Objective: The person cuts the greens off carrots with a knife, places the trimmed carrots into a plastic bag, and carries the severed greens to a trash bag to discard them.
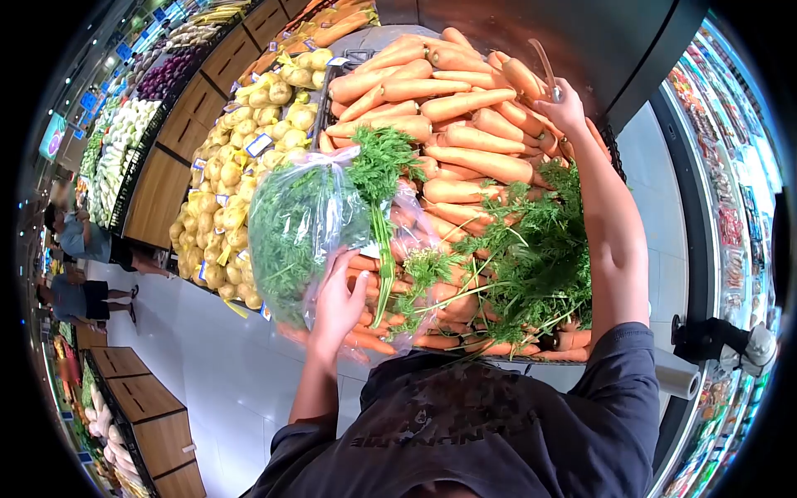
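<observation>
A clear plastic bag (286, 207) stuffed with feathery carrot greens leans at the left edge of a heap of carrots (481, 166). My left hand (336, 295) rests against the bag's lower right side, fingers stretched and thumb apart. Just right of it, a bunch of green carrot tops (380, 191) hangs with its stems down. My right hand (564, 108) reaches to the far right of the heap, its fingers closed around a thin, curved brownish strip (544, 62) whose kind I cannot make out. Loose carrot leaves (540, 257) cover the near right carrots.
Yellow-netted round vegetables (241, 166) with labels are piled left of the carrots. A dark panel (581, 41) stands behind the heap. Wooden produce stands (158, 199) line the left, with two people beyond. A refrigerated shelf (730, 207) and a plastic roll (677, 378) are at right.
</observation>
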`<state>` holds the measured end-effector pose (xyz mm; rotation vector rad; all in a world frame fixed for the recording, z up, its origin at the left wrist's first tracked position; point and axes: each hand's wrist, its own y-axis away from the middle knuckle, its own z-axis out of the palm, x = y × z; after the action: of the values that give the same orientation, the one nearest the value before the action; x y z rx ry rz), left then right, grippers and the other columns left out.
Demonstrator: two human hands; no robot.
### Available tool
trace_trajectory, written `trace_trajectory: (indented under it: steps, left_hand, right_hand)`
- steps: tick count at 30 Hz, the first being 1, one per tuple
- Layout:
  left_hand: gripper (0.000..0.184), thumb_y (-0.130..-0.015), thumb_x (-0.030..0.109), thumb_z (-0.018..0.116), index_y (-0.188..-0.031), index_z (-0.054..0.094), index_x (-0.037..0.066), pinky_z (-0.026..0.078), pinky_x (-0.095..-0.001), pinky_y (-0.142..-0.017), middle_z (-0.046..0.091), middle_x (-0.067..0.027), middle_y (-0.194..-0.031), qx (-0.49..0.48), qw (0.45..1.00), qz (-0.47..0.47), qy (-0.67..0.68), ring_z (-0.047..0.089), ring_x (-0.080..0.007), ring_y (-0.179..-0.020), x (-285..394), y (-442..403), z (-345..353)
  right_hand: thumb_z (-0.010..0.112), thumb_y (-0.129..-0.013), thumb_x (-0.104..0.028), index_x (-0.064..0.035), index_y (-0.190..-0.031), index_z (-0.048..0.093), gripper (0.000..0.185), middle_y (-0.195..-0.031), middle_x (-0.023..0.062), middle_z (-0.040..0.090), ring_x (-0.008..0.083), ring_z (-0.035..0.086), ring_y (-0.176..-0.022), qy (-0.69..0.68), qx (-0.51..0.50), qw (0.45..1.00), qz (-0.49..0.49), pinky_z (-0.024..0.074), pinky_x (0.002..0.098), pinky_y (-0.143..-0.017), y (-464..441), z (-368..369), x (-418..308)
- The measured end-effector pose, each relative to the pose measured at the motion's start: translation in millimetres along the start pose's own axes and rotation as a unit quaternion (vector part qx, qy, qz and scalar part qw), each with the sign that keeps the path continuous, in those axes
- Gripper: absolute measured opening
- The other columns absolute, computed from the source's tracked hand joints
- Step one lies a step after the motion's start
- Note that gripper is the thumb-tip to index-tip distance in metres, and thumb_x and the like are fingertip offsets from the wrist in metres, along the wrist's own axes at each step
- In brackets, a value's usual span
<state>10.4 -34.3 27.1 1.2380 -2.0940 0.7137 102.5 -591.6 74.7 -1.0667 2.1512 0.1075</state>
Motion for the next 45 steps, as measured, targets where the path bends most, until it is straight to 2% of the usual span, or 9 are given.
trace_trajectory:
  steps: [2, 7, 11, 18, 22, 28, 37, 42, 45]
  left_hand:
    - [0.04, -0.094, 0.009, 0.065, -0.133, 0.058, 0.0, 0.042, -0.0409, -0.112, 0.058, -0.0212, -0.139, -0.001, 1.0, -0.014, -0.01, 0.055, -0.0376, -0.131, 5, 2, -2]
    - [0.047, -0.098, 0.013, 0.063, -0.141, 0.053, 0.0, 0.046, -0.0429, -0.107, 0.059, -0.0256, -0.141, -0.005, 0.996, -0.083, -0.031, 0.059, -0.0432, -0.126, 18, 6, -13]
    - [0.039, -0.103, 0.02, 0.058, -0.135, 0.06, -0.003, 0.054, -0.0385, -0.074, 0.069, -0.0222, -0.089, 0.073, 0.984, -0.137, -0.085, 0.07, -0.0268, -0.079, 9, 6, -22]
    - [0.038, -0.106, 0.0, 0.044, -0.143, 0.05, -0.005, 0.044, -0.0323, -0.108, 0.06, -0.0138, -0.137, 0.144, 0.919, -0.045, 0.364, 0.06, -0.0209, -0.123, 17, -23, -42]
    - [0.036, -0.106, 0.001, 0.043, -0.14, 0.054, -0.004, 0.045, -0.0317, -0.108, 0.064, -0.0119, -0.132, 0.12, 0.938, -0.035, 0.324, 0.06, -0.0181, -0.122, 9, -21, -39]
    - [0.042, -0.095, 0.024, 0.069, -0.129, 0.063, 0.001, 0.051, -0.042, -0.099, 0.065, -0.0241, -0.124, -0.072, 0.997, 0.017, -0.03, 0.064, -0.0388, -0.114, -11, -5, 18]
    - [0.037, -0.085, 0.011, 0.072, -0.12, 0.059, 0.005, 0.044, -0.0512, -0.088, 0.065, -0.015, -0.11, -0.101, 0.975, 0.116, -0.163, 0.062, -0.0371, -0.104, 1, 28, 63]
    - [0.034, -0.086, 0.004, 0.065, -0.119, 0.058, 0.004, 0.043, -0.051, -0.088, 0.064, -0.0176, -0.108, -0.114, 0.971, 0.159, -0.141, 0.061, -0.0387, -0.105, 11, 45, 73]
    - [0.033, -0.088, 0.004, 0.061, -0.121, 0.056, 0.001, 0.044, -0.0524, -0.091, 0.063, -0.0205, -0.108, -0.115, 0.977, 0.17, -0.057, 0.06, -0.0417, -0.107, 10, 53, 84]
  right_hand:
    - [0.088, -0.077, -0.015, -0.0078, -0.133, 0.059, 0.064, -0.11, 0.0079, 0.075, 0.0214, 0.072, -0.095, -0.027, 0.002, 0.992, -0.123, 0.058, 0.0359, -0.086, -2, 2, -6]
    - [0.081, -0.087, -0.009, -0.0015, -0.134, 0.056, 0.054, -0.091, 0.0056, 0.067, 0.0107, 0.058, -0.055, -0.105, -0.178, 0.979, -0.002, 0.05, 0.0294, -0.045, -2, 9, -16]
    - [0.08, -0.087, -0.01, -0.0007, -0.133, 0.06, 0.051, -0.095, 0.0087, 0.068, 0.0092, 0.061, -0.06, -0.119, -0.125, 0.984, -0.035, 0.052, 0.0272, -0.048, 18, -2, -29]
    - [0.073, -0.097, -0.023, -0.0071, -0.138, 0.06, 0.045, -0.116, 0.0017, 0.07, 0.0049, 0.06, -0.077, -0.115, -0.118, 0.981, -0.101, 0.0533, 0.0224, -0.06, 110, -60, -97]
    - [0.077, -0.093, -0.027, -0.0024, -0.131, 0.063, 0.048, -0.107, 0.0091, 0.072, 0.0162, 0.067, -0.096, -0.089, -0.111, 0.939, -0.312, 0.0563, 0.0346, -0.084, 193, -67, -114]
    - [0.077, -0.089, -0.02, -0.0012, -0.127, 0.065, 0.043, -0.118, 0.0141, 0.072, 0.0241, 0.068, -0.107, -0.046, -0.362, 0.919, -0.146, 0.0523, 0.039, -0.096, 297, -33, -131]
    - [0.084, -0.078, -0.018, -0.0088, -0.141, 0.057, 0.069, -0.131, 0.0193, 0.063, 0.0359, 0.062, -0.121, -0.109, -0.224, 0.965, -0.087, 0.0493, 0.044, -0.105, 383, 68, -83]
    - [0.081, -0.085, -0.019, -0.0012, -0.126, 0.065, 0.048, -0.084, 0.0132, 0.072, 0.0267, 0.073, -0.076, -0.265, -0.16, 0.951, -0.006, 0.0578, 0.036, -0.072, 405, 83, -51]
    - [0.076, -0.095, -0.029, -0.0025, -0.123, 0.066, 0.04, -0.071, -0.0021, 0.064, 0.0051, 0.055, -0.05, -0.358, -0.251, 0.889, 0.134, 0.0449, 0.0234, -0.045, 412, 63, -63]
